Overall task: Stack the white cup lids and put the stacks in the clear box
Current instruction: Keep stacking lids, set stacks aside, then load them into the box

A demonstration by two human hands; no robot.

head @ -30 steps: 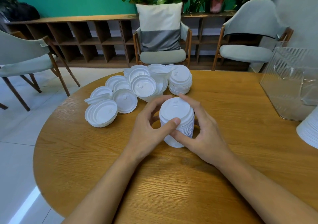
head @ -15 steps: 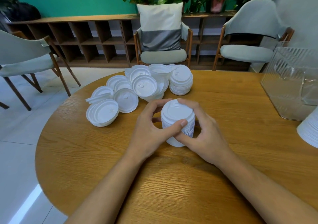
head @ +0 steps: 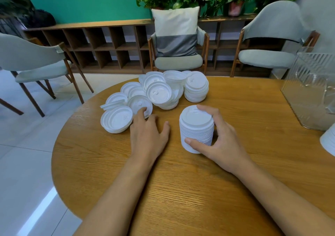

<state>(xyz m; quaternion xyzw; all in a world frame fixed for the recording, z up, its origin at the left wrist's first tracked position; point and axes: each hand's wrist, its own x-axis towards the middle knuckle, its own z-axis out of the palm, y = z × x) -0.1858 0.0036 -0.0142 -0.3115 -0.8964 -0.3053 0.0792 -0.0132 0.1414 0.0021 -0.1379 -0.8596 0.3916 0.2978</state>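
Observation:
A tall stack of white cup lids (head: 196,127) stands on the round wooden table (head: 199,190). My right hand (head: 220,139) grips it, thumb at its base and fingers round its far side. My left hand (head: 147,132) lies flat to the left with straight fingers, its fingertips touching a loose lid (head: 140,105). Behind it spreads a heap of loose lids (head: 155,92), with a shorter stack (head: 196,89) at the heap's right end and a low pile (head: 117,121) at its left. The clear box (head: 311,90) stands at the far right.
Another white lid stack (head: 329,141) pokes in at the right edge, near the clear box. Three chairs ring the far side of the table, one with a white and grey cushion (head: 176,32). A low wooden shelf with plants lines the green wall.
My left hand has let go of the tall stack and moved left to the loose lids. My right hand keeps hold of the stack.

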